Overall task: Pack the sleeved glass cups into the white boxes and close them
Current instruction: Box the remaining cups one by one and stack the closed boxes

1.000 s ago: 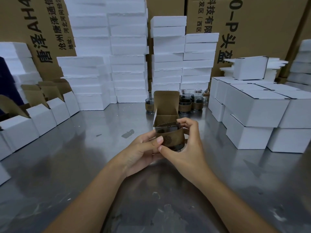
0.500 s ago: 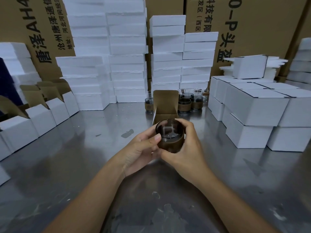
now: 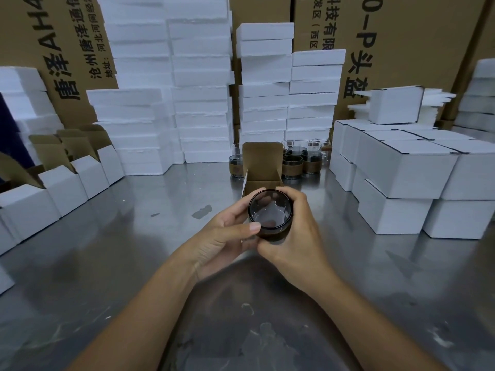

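Both hands are clamped on the sleeved glass cup (image 3: 270, 214) — the right hand (image 3: 300, 236) wrapped round its right side, the left hand (image 3: 222, 236) with its thumb pressed near the rim — just in front of the open white box (image 3: 263, 180), whose lid flap stands upright above the table (image 3: 120, 263). To seat it well, I would turn the base toward the opening, square it between the side flaps and ease it in without snagging the sleeve. A second ago the cup's sleeved side showed; now it has tipped and its mouth faces the camera.
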